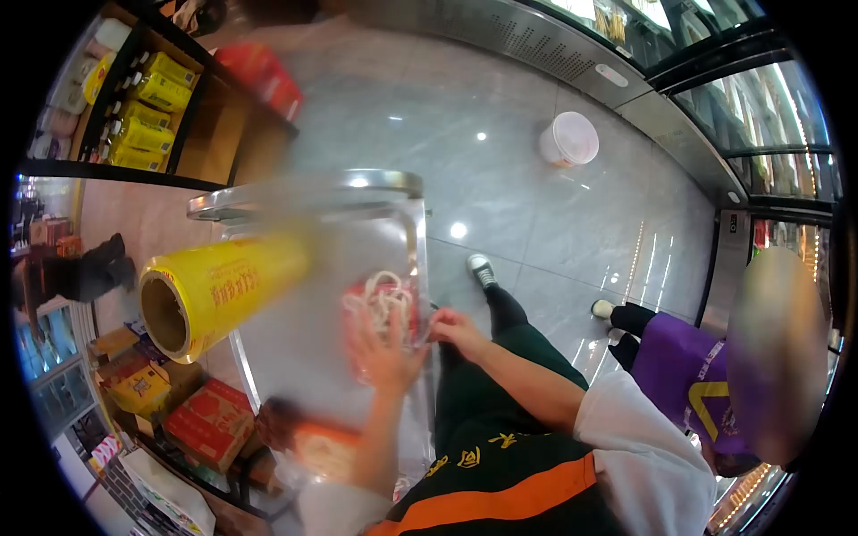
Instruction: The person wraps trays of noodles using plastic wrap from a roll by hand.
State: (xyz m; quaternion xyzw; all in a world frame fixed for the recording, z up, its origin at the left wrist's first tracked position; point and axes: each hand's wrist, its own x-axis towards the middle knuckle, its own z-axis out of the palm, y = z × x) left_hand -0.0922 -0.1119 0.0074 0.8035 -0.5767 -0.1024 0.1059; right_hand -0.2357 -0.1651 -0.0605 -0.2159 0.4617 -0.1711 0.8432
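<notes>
A clear-wrapped pack [393,299] with pale, string-like food and red beneath it sits on a metal cart top [295,308]. My left hand [389,353] lies over the pack's near side, its fingers spread and blurred. At the pack's right edge, my right hand [456,329] is closed, its fingertips pinched at the clear wrapping. Left of the pack, a big yellow roll [223,286] with red lettering shows its hollow core. An orange tray [326,451] with pale contents lies by my left forearm.
A white bucket [572,140] stands on the tiled floor. Shelves with yellow bottles [147,129] are at upper left, and cardboard boxes [210,424] at lower left. A person in a purple apron [675,366] stands at right, near glass display cases [760,107].
</notes>
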